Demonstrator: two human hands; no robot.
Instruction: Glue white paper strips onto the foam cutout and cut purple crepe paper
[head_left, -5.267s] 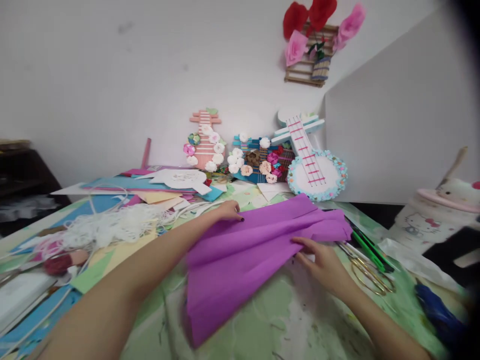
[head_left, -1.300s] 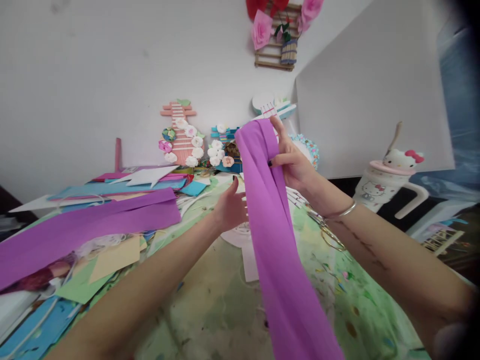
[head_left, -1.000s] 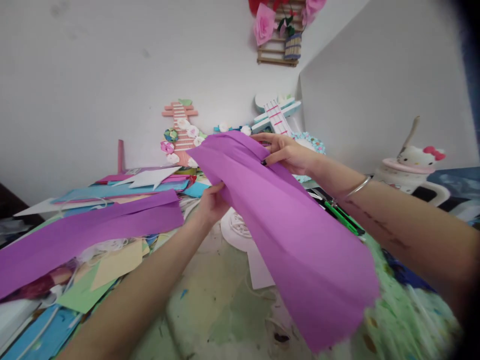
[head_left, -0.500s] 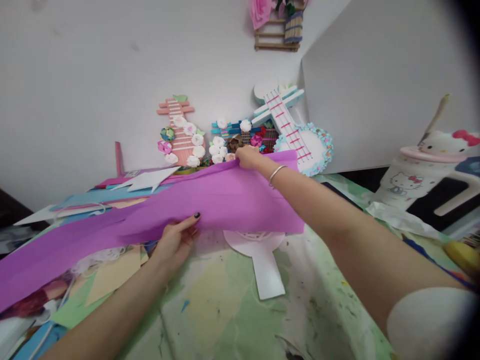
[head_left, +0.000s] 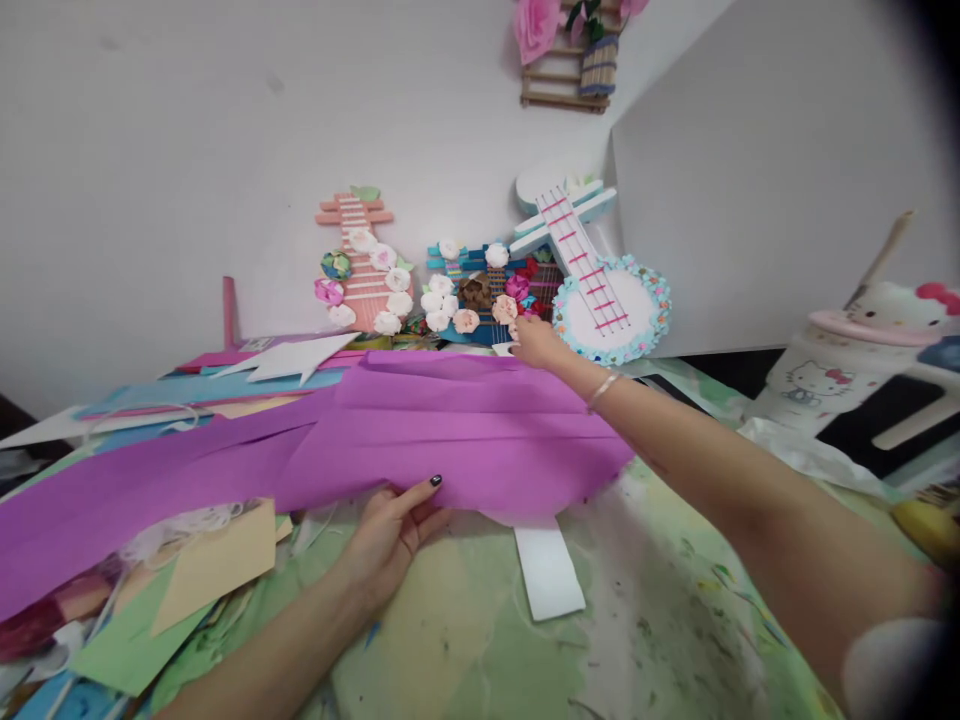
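A long sheet of purple paper [head_left: 450,420] spreads across the middle, with folds running along it and its tail trailing off to the left. My left hand [head_left: 397,535] holds its near edge, thumb on top and fingers underneath. My right hand [head_left: 538,342] is at the far edge of the sheet, fingers curled down beside a small white piece [head_left: 504,350]; what is between the fingertips is hidden. Under the paper lies a white cutout [head_left: 549,570]; only its straight handle-like end and a bit of its rounded part show.
Decorated toy instruments stand against the wall: a pink one [head_left: 364,270] and a white-and-blue one [head_left: 607,300]. Paper scraps [head_left: 217,565] and coloured sheets [head_left: 300,360] pile up at left. A white cup [head_left: 810,370] stands at right on the green-patterned tabletop [head_left: 450,660].
The raised purple paper has come down flatter over the white cutout. My right hand has shifted right and lower, past the far edge. My left hand has moved right and nearer.
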